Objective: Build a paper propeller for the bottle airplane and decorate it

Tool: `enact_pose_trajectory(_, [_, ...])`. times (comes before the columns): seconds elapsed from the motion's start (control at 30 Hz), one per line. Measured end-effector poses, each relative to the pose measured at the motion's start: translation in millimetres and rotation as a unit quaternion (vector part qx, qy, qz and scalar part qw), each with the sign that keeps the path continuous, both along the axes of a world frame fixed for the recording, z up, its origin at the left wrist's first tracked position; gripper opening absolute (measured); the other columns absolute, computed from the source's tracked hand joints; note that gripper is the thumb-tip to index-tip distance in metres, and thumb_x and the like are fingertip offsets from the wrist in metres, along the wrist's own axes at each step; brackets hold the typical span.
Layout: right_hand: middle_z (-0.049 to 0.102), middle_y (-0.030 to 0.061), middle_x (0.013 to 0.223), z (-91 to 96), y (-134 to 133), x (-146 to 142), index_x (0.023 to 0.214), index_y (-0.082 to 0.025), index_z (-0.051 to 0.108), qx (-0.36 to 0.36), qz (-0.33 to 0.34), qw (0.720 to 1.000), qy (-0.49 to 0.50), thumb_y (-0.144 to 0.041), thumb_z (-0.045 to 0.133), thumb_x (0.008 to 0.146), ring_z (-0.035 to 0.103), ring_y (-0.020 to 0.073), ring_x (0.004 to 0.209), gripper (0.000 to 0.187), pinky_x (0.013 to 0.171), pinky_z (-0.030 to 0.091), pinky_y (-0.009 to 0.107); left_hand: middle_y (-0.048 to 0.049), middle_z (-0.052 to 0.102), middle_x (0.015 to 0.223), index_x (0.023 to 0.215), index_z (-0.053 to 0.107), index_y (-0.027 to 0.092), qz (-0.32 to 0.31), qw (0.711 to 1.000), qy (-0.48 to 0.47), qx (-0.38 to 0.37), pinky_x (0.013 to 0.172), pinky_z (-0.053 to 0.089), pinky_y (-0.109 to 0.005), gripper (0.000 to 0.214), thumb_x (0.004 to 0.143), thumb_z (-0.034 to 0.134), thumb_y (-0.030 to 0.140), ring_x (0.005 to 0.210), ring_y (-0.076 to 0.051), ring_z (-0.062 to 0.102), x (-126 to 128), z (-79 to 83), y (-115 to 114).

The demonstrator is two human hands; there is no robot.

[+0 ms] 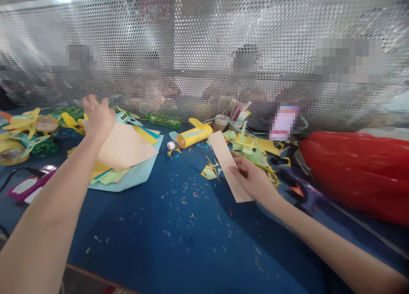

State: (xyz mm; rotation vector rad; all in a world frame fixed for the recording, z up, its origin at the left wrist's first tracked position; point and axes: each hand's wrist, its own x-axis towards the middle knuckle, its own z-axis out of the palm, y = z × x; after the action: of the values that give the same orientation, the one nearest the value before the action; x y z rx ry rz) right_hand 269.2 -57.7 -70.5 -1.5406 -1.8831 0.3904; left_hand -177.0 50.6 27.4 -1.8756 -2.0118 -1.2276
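My left hand (pixel 97 117) reaches far out to the left and grips the top edge of a peach paper sheet (pixel 124 147), lifting it off a stack of coloured paper sheets (pixel 128 174). My right hand (pixel 252 179) pinches a long peach paper strip (pixel 227 159) by its lower part, holding it just above the blue table (pixel 179 234). A yellow paper tube with a blue band (pixel 193 136) lies between the two hands, farther back.
Yellow and green paper scraps (pixel 252 147) lie behind my right hand. A green plastic bottle (pixel 164 120) rests by the perforated metal screen (pixel 204 51). A red plastic bag (pixel 361 170) fills the right. Bottle-and-paper craft pieces (pixel 28 134) sit far left. People sit behind the screen.
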Motion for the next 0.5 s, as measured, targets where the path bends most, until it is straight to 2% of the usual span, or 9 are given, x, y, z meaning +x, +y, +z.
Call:
enact_pose_trajectory(0.03, [0.065, 0.0027, 0.065, -0.1, 0, 1, 0.096, -0.023, 0.056, 0.013, -0.018, 0.999, -0.04, -0.039, 0.047, 0.086, 0.063, 0.0239, 0.061, 0.021, 0.057, 0.043, 0.033, -0.0088, 0.052, 0.123, 0.114, 0.059, 0.016, -0.02, 0.998, 0.056, -0.001, 0.112, 0.013, -0.054, 0.027, 0.09, 0.051, 0.025, 0.136, -0.037, 0.02, 19, -0.2, 2])
enact_pose_trajectory(0.07, [0.067, 0.005, 0.069, 0.5, 0, 3, 0.097, -0.023, 0.055, 0.022, -0.036, 0.996, -0.077, -0.037, 0.045, 0.087, 0.064, 0.0256, 0.063, 0.021, 0.058, 0.043, 0.033, -0.0087, 0.055, 0.117, 0.109, 0.061, 0.016, -0.056, 0.995, 0.077, -0.022, 0.11, 0.022, -0.047, 0.025, 0.087, 0.055, 0.027, 0.13, -0.033, 0.034, 38, -2.0, 3])
enact_pose_trajectory(0.13, [0.069, 0.0089, 0.072, 4.0, 0, 6, 0.099, -0.021, 0.054, 0.029, -0.064, 0.989, -0.132, -0.036, 0.041, 0.088, 0.065, 0.0287, 0.066, 0.023, 0.058, 0.041, 0.034, -0.0043, 0.064, 0.099, 0.098, 0.065, 0.021, -0.148, 0.979, 0.105, -0.098, 0.09, 0.041, -0.035, 0.023, 0.079, 0.065, 0.035, 0.101, -0.025, 0.057, 75, -10.2, 3])
enact_pose_trajectory(0.17, [0.069, 0.0099, 0.072, 6.8, 0, 8, 0.099, -0.021, 0.054, 0.027, -0.073, 0.986, -0.145, -0.035, 0.04, 0.088, 0.065, 0.0297, 0.066, 0.023, 0.058, 0.04, 0.035, -0.005, 0.065, 0.101, 0.104, 0.063, 0.022, -0.225, 0.947, 0.128, -0.193, 0.082, 0.043, -0.033, 0.035, 0.075, 0.069, 0.04, 0.094, -0.025, 0.06, 91, -16.2, 1])
enact_pose_trajectory(0.2, [0.069, 0.0102, 0.071, 10.1, 1, 10, 0.099, -0.02, 0.053, 0.025, -0.08, 0.986, -0.147, -0.035, 0.04, 0.088, 0.065, 0.0301, 0.066, 0.023, 0.058, 0.04, 0.035, -0.0063, 0.065, 0.104, 0.113, 0.059, 0.023, -0.272, 0.918, 0.144, -0.25, 0.075, 0.044, -0.031, 0.05, 0.069, 0.073, 0.044, 0.089, -0.025, 0.062, 104, -23.0, -2])
enact_pose_trajectory(0.27, [0.068, 0.0098, 0.07, 16.7, 3, 14, 0.093, -0.022, 0.052, 0.027, -0.091, 0.988, -0.122, -0.037, 0.042, 0.088, 0.065, 0.0294, 0.066, 0.019, 0.058, 0.041, 0.035, -0.0061, 0.067, 0.098, 0.119, 0.053, 0.024, -0.298, 0.901, 0.152, -0.276, 0.066, 0.042, -0.029, 0.063, 0.064, 0.076, 0.043, 0.079, -0.023, 0.063, 120, -37.3, -8])
enact_pose_trajectory(0.37, [0.071, 0.0103, 0.08, 21.9, 13, 22, 0.086, -0.023, 0.051, 0.046, -0.075, 0.996, -0.012, -0.039, 0.048, 0.085, 0.066, 0.0273, 0.074, 0.016, 0.065, 0.047, 0.036, -0.0022, 0.068, 0.083, 0.112, 0.048, 0.024, -0.303, 0.907, 0.127, -0.264, 0.061, 0.04, -0.026, 0.047, 0.071, 0.067, 0.034, 0.071, -0.021, 0.064, 125, -52.6, -13])
enact_pose_trajectory(0.43, [0.072, 0.0094, 0.087, 21.1, 22, 28, 0.086, -0.024, 0.052, 0.053, -0.038, 0.994, 0.091, -0.04, 0.051, 0.082, 0.067, 0.0258, 0.081, 0.017, 0.071, 0.05, 0.036, -0.0016, 0.067, 0.082, 0.106, 0.048, 0.024, -0.301, 0.912, 0.121, -0.25, 0.062, 0.041, -0.026, 0.034, 0.075, 0.061, 0.033, 0.072, -0.02, 0.064, 124, -54.1, -12])
enact_pose_trajectory(0.5, [0.071, 0.0068, 0.084, 19.0, 29, 34, 0.086, -0.024, 0.053, 0.043, -0.038, 0.984, 0.169, -0.042, 0.056, 0.08, 0.066, 0.0243, 0.08, 0.02, 0.069, 0.051, 0.036, -0.0016, 0.066, 0.084, 0.102, 0.049, 0.024, -0.291, 0.924, 0.112, -0.221, 0.065, 0.042, -0.027, 0.026, 0.078, 0.058, 0.033, 0.075, -0.02, 0.064, 122, -48.3, -8])
